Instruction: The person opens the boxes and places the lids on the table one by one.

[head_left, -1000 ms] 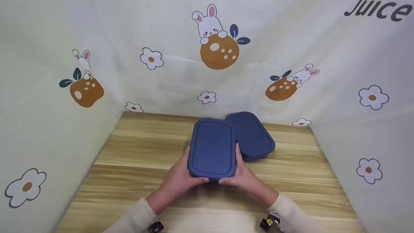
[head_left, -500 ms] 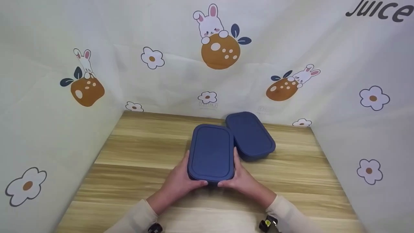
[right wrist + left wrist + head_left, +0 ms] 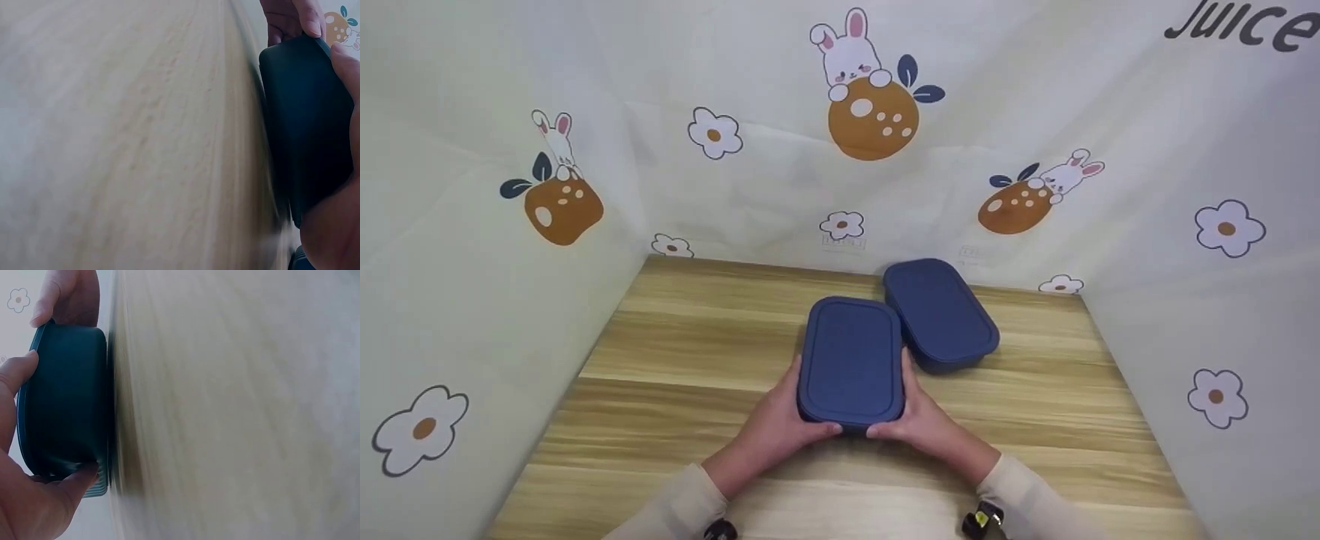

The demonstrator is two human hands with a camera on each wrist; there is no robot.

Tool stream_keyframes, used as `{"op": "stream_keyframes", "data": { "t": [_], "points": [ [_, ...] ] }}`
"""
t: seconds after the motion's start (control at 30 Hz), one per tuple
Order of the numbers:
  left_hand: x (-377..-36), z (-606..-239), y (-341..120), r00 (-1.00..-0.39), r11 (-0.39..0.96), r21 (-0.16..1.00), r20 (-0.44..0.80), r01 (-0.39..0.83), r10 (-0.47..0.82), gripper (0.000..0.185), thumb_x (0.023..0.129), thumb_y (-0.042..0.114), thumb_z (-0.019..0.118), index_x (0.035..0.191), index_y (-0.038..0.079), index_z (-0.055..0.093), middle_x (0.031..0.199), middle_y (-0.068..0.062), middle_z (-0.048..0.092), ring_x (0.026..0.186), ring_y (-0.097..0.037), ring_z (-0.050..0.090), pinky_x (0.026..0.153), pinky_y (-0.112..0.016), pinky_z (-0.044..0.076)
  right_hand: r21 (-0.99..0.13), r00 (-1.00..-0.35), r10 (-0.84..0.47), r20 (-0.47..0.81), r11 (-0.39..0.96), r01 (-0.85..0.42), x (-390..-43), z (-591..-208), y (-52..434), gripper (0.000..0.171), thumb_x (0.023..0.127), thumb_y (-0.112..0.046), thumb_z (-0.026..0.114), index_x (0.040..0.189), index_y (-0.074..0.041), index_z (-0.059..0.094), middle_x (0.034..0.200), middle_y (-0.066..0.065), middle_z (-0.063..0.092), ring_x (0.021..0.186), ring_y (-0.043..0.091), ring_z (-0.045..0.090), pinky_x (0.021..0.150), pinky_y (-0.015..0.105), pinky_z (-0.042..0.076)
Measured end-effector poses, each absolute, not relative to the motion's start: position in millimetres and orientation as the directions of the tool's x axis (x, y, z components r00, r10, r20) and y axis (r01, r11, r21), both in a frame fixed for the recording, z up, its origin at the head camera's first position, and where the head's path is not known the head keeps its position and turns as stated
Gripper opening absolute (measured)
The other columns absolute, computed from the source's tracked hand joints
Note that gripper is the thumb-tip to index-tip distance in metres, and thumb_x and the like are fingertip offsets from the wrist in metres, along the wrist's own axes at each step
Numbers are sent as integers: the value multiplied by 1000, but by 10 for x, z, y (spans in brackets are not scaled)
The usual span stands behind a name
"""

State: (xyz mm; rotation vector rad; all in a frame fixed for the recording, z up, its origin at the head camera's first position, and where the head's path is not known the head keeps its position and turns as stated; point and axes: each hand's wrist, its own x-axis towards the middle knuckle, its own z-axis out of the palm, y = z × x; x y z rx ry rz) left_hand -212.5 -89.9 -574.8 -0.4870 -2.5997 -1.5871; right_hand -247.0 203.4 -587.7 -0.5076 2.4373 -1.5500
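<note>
A dark blue rectangular lidded box point(image 3: 851, 362) sits near the middle of the wooden table point(image 3: 690, 352). My left hand point(image 3: 780, 424) grips its near left corner and my right hand point(image 3: 922, 420) grips its near right corner, thumbs on the front edge. The left wrist view shows the box point(image 3: 67, 405) standing on the tabletop between my left hand point(image 3: 28, 495) and the other hand's fingers point(image 3: 67, 295). In the right wrist view the box point(image 3: 306, 124) fills the right side, held by my right hand point(image 3: 337, 219). A second blue box point(image 3: 941, 315) lies behind it, angled, touching or nearly touching.
Cloth walls printed with rabbits and flowers point(image 3: 870, 90) close in the table on the left, back and right. Bare wood lies to the left point(image 3: 660, 360) and right point(image 3: 1072, 375) of the boxes.
The box in my hands has come down and a little toward me, from slightly raised to resting on the table. The second box has not moved.
</note>
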Motion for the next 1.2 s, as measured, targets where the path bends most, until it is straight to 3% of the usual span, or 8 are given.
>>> {"op": "stream_keyframes", "data": {
  "t": [0.2,0.43,0.63,0.73,0.93,1.07,1.2],
  "points": [
    [-2129,-5750,-905,-946,399,868,205,295,252,134,74,29,105,178,18,21,169,-10,50,147,-31,55,119,-56,45,-897,-914,-405,34,391,-206,-2477,-5914,2031,161,74,-29,107,174,-6,-16,183,20,-8,167,35,10,132,41,16],
    [-2139,-5755,-897,-943,391,872,200,295,264,129,75,28,105,176,17,25,166,-8,53,146,-29,55,119,-56,45,-908,-916,-400,17,377,-182,-2457,-5920,2036,160,74,-25,107,175,-7,-16,184,17,-6,167,32,14,125,21,18],
    [-2143,-5754,-896,-941,376,877,207,300,269,131,74,26,105,176,14,23,170,-12,48,151,-31,50,123,-57,40,-927,-911,-412,23,333,-174,-2472,-5967,2069,162,71,-20,108,175,-7,-16,184,18,-5,167,32,11,122,13,15],
    [-2137,-5753,-896,-944,389,874,195,291,267,132,75,30,104,176,9,22,171,-16,44,153,-34,47,125,-57,38,-933,-898,-437,50,300,-198,-2504,-6014,2095,161,70,-14,108,176,-11,-13,185,16,0,166,30,14,123,14,15],
    [-2145,-5744,-907,-948,428,862,162,272,274,137,74,36,104,175,4,18,171,-24,39,154,-40,44,126,-58,36,-924,-870,-480,108,274,-266,-2537,-6051,2092,154,72,-13,107,179,-21,-4,182,11,23,160,26,35,127,22,24],
    [-2149,-5665,-900,-953,533,801,144,271,267,143,71,40,105,174,0,15,170,-30,34,155,-45,40,126,-58,37,-923,-876,-470,110,277,-265,-2535,-6058,2097,149,73,-15,106,180,-22,3,180,10,29,158,25,38,126,22,26],
    [-2173,-5508,-872,-944,654,687,167,319,285,128,74,43,104,172,4,30,175,-25,28,158,-45,36,124,-58,39,-928,-873,-473,118,261,-267,-2539,-6057,2120,146,74,-15,106,180,-22,6,179,10,31,158,26,39,126,23,28]
  ]
}}
